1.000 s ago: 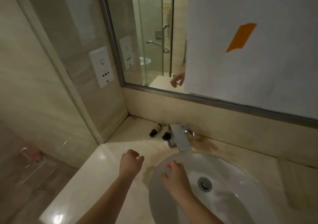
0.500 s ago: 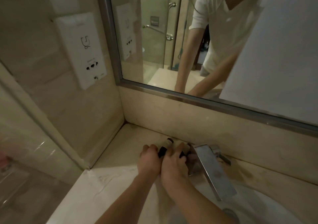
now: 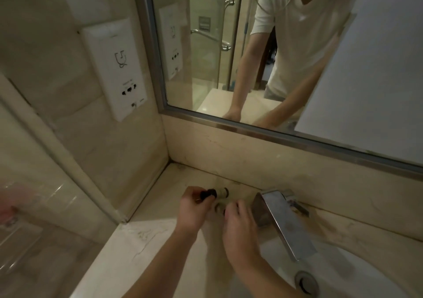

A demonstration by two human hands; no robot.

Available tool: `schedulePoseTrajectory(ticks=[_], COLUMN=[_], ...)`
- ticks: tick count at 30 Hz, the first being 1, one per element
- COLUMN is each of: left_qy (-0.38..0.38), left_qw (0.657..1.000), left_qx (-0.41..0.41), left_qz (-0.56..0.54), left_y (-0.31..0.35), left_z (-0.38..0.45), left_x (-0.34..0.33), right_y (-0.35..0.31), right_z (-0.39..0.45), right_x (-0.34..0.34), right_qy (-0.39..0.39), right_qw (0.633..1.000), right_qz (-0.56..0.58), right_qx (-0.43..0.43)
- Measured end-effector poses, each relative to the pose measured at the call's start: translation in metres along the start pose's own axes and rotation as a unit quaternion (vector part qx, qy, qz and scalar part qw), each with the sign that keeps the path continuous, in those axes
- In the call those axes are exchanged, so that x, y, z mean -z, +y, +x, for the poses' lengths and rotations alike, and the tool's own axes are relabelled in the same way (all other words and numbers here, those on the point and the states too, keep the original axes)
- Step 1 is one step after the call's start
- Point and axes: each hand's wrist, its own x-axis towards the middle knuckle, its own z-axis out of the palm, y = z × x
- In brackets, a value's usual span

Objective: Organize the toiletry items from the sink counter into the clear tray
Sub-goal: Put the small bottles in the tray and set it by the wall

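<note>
Two small pale toiletry bottles with black caps are at the back of the counter, left of the faucet. My left hand (image 3: 193, 208) is shut on the first bottle (image 3: 219, 193), gripping it at its black cap, with the pale body sticking out to the right. My right hand (image 3: 240, 223) is closed around the second bottle (image 3: 219, 208), of which only the end shows past my fingers. The clear tray is not visible in this view.
A chrome faucet (image 3: 282, 222) stands just right of my hands, over the white sink basin (image 3: 357, 272) with its drain (image 3: 306, 283). The beige counter (image 3: 146, 240) ends at a corner wall with a socket plate (image 3: 115, 67). A mirror (image 3: 229, 46) hangs behind.
My hands went from the sink's front edge to the back of the counter and closed on the two bottles. The left hand now holds its bottle slightly raised and turned sideways.
</note>
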Motion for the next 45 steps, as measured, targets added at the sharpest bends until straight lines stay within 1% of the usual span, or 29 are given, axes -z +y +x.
schedulePoseTrajectory(ticks=[2, 5, 7, 11, 13, 16, 18, 19, 21, 24, 26, 27, 30, 32, 34, 36, 37, 41, 45], left_qy=[-0.035, -0.091, -0.11, -0.121, -0.146, -0.214, -0.272, -0.299, -0.331, -0.337, -0.341, -0.346, -0.362, -0.363, -0.364, -0.369, -0.371, -0.376, -0.36], left_qw=[0.991, 0.961, 0.944, 0.929, 0.933, 0.946, 0.936, 0.929, 0.92, 0.922, 0.926, 0.926, 0.925, 0.927, 0.93, 0.928, 0.927, 0.918, 0.922], left_qx=[0.052, 0.1, 0.121, 0.137, 0.16, 0.202, 0.213, 0.211, 0.204, 0.182, 0.16, 0.149, 0.116, 0.088, 0.059, 0.043, 0.047, 0.122, 0.142], left_qz=[-0.121, -0.242, -0.286, -0.322, -0.288, -0.136, -0.07, -0.057, -0.047, -0.05, -0.039, -0.034, -0.031, -0.016, 0.01, 0.039, 0.041, -0.022, -0.003], left_y=[0.007, 0.019, 0.025, 0.04, 0.046, 0.048, 0.046, 0.045, 0.043, 0.038, 0.031, 0.027, 0.017, 0.011, 0.004, -0.002, -0.004, -0.014, -0.029], left_z=[-0.014, -0.038, -0.055, -0.091, -0.121, -0.164, -0.2, -0.216, -0.247, -0.286, -0.308, -0.32, -0.354, -0.374, -0.393, -0.411, -0.417, -0.43, -0.435], left_x=[0.01, 0.024, 0.03, 0.037, 0.035, 0.021, 0.005, -0.002, -0.014, -0.029, -0.037, -0.041, -0.053, -0.061, -0.068, -0.075, -0.077, -0.079, -0.076], right_y=[-0.002, -0.007, -0.006, 0.013, 0.028, 0.048, 0.062, 0.069, 0.082, 0.101, 0.114, 0.12, 0.135, 0.146, 0.157, 0.171, 0.177, 0.198, 0.212], right_z=[-0.012, -0.037, -0.061, -0.109, -0.135, -0.162, -0.183, -0.193, -0.213, -0.244, -0.264, -0.274, -0.299, -0.313, -0.326, -0.341, -0.347, -0.371, -0.391], right_x=[0.011, 0.038, 0.06, 0.101, 0.123, 0.153, 0.173, 0.181, 0.196, 0.219, 0.231, 0.236, 0.253, 0.26, 0.267, 0.272, 0.274, 0.276, 0.271], right_qy=[0.041, 0.076, 0.082, 0.063, 0.047, 0.046, 0.047, 0.049, 0.054, 0.055, 0.029, 0.006, -0.066, -0.107, -0.123, -0.138, -0.148, -0.178, -0.175], right_qw=[0.994, 0.959, 0.93, 0.883, 0.866, 0.859, 0.854, 0.854, 0.859, 0.872, 0.866, 0.85, 0.783, 0.759, 0.745, 0.739, 0.737, 0.723, 0.738], right_qz=[0.104, 0.264, 0.342, 0.446, 0.478, 0.495, 0.507, 0.507, 0.5, 0.476, 0.48, 0.499, 0.559, 0.569, 0.573, 0.578, 0.583, 0.611, 0.599], right_qx=[-0.007, -0.071, -0.109, -0.133, -0.142, -0.125, -0.108, -0.1, -0.093, -0.098, -0.134, -0.166, -0.264, -0.298, -0.317, -0.317, -0.308, -0.269, -0.257])
